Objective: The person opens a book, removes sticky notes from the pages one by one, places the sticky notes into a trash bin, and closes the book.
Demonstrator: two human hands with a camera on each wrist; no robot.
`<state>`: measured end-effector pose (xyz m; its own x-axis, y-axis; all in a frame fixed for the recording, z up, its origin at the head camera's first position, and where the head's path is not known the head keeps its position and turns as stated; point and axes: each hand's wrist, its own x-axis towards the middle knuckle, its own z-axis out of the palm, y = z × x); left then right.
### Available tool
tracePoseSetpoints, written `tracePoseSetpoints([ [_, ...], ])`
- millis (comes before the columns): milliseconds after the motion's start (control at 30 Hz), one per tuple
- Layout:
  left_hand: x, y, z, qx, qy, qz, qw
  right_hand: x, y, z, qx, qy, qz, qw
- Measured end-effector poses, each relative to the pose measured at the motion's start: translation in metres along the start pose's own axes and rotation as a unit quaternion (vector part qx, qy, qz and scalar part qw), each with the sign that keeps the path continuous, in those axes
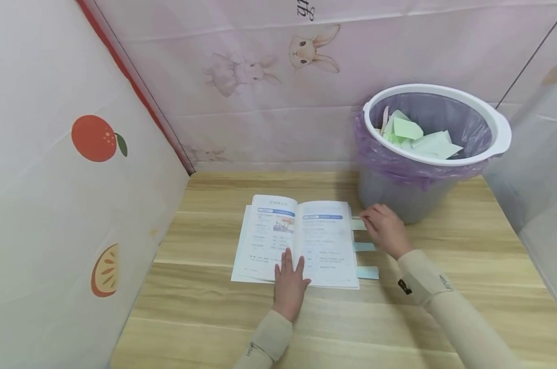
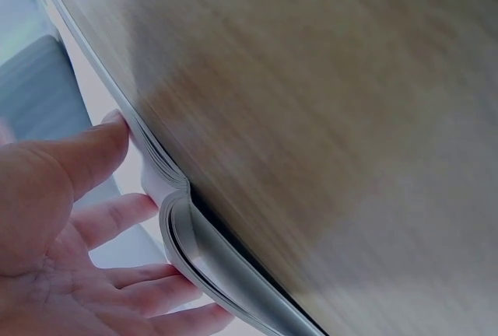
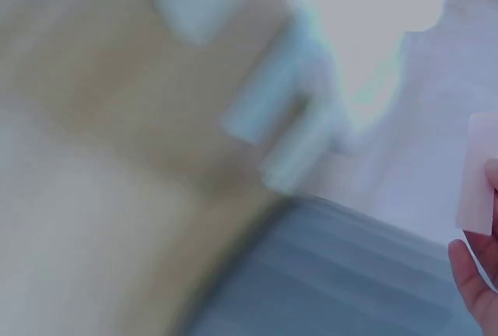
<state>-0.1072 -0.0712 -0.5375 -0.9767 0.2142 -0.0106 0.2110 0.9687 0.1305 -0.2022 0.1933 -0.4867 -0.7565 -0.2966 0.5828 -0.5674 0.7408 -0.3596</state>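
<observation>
Lengthwise left-to-right, the open book (image 1: 307, 243)

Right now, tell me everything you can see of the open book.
The book lies open, face up, on the wood-grained table. Its white paper pages carry print, blue heading bars and, at left, a picture. Green and blue strips jut from its right edge; the left hand rests at its lower middle.

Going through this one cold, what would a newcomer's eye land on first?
Probably the big grey bin at the back right of the table, with a purple liner and crumpled green paper inside. Next, the open book in front, its lower part under the left hand, pastel tabs jutting from its right edge. The right-wrist view shows the right hand holding a pale slip.
</observation>
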Motion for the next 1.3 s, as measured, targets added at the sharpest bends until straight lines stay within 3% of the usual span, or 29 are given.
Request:
tracePoseSetpoints([
  [167,0.001,-0.002,-0.002,-0.001,-0.001,-0.006,1.0,0.039,-0.031,-0.048,-0.008,0.093,-0.102,0.9903],
  [267,0.003,-0.001,-0.002,-0.006,-0.009,-0.006,0.9999,0.062,-0.046,-0.081,-0.033,0.17,-0.138,0.9751],
  [400,0.003,-0.001,-0.001,-0.011,-0.01,-0.009,0.9998,0.088,-0.053,-0.121,-0.08,0.272,-0.133,0.9498],
  [467,0.002,-0.002,-0.001,-0.016,-0.008,-0.011,0.9998,0.098,-0.049,-0.138,-0.101,0.288,-0.11,0.946],
  [567,0.001,-0.003,0.001,-0.027,-0.002,-0.012,0.9996,0.109,-0.037,-0.156,-0.129,0.279,-0.071,0.9489],
  [667,0.0,-0.004,0.002,-0.034,0.008,-0.007,0.9994,0.114,-0.022,-0.167,-0.156,0.226,-0.049,0.9604],
  [833,0.0,-0.004,0.002,-0.042,0.006,-0.006,0.9991,0.115,-0.004,-0.17,-0.176,0.135,-0.018,0.9749],
  [1000,0.001,-0.002,0.002,-0.041,-0.007,-0.009,0.9991,0.114,0.002,-0.169,-0.195,0.07,0.037,0.9777],
  [1100,0.0,-0.001,0.001,-0.038,-0.008,-0.007,0.9992,0.11,-0.001,-0.17,-0.193,0.069,0.046,0.9778],
  [1300,-0.001,-0.001,0.0,-0.042,-0.01,-0.004,0.999,0.091,-0.032,-0.17,-0.13,0.135,0.02,0.9821],
])
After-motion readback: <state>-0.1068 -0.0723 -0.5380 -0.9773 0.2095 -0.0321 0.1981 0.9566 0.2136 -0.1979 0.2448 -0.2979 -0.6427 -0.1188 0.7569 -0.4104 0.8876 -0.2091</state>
